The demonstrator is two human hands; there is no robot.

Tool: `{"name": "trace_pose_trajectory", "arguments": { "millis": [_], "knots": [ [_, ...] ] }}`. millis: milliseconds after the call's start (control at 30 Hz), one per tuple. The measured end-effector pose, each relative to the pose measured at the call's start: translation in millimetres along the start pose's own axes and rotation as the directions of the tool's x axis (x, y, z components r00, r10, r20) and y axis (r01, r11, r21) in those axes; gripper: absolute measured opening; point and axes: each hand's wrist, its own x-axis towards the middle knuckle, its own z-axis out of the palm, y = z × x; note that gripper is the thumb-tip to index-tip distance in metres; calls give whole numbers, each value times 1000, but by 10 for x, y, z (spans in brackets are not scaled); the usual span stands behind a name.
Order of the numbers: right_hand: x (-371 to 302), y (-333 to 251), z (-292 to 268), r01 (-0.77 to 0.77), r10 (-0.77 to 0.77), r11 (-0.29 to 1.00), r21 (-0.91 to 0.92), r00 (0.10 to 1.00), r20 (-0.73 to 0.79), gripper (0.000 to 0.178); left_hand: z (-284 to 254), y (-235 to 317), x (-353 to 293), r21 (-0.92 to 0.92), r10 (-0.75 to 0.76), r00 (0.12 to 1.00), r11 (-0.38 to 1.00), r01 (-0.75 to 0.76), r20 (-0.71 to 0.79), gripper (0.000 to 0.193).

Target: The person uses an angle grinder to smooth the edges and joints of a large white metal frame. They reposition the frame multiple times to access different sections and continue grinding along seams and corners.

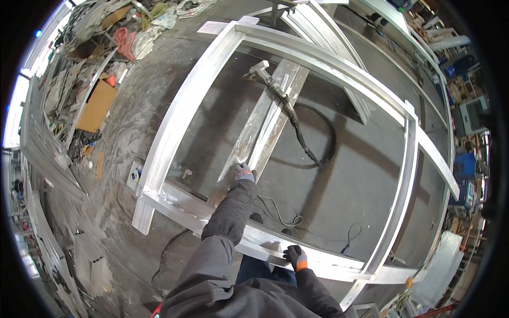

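A large rectangular frame of pale metal beams lies before me. My left hand, in a grey glove, reaches over its near side to the near end of long metal bars lying inside the frame. The fingers look closed, and a small shiny rounded spot shows just beyond them; what they hold is hidden. On the near beam rests my right hand, in a black glove with an orange cuff, its fingers curled over the edge. A black-sleeved cable with a pale head lies across the bars.
Long pale profiles lean across the far side. Heaped scrap, a cardboard piece and bags lie to the left. Thin cords curl on the grey floor inside the frame. Blue boxes and shelving line the right.
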Motion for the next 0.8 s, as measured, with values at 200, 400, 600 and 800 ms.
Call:
{"name": "trace_pose_trajectory", "arguments": {
  "millis": [200,400,600,800],
  "knots": [
    [-78,-15,51,46,-45,999,-13,999,22,26,-100,132,-123,0,92,992,996,-93,84,46],
    [-139,-67,33,27,-28,999,17,999,32,29,-342,-188,-73,108,108,965,985,-137,241,43],
    [-106,-154,56,37,-38,999,31,998,49,25,-959,-1126,-1139,-878,331,856,410,248,397,28],
    [-384,-746,375,11,-84,978,211,935,345,41,-2302,-1463,-2977,-838,479,687,290,463,546,12]
  ]
}}
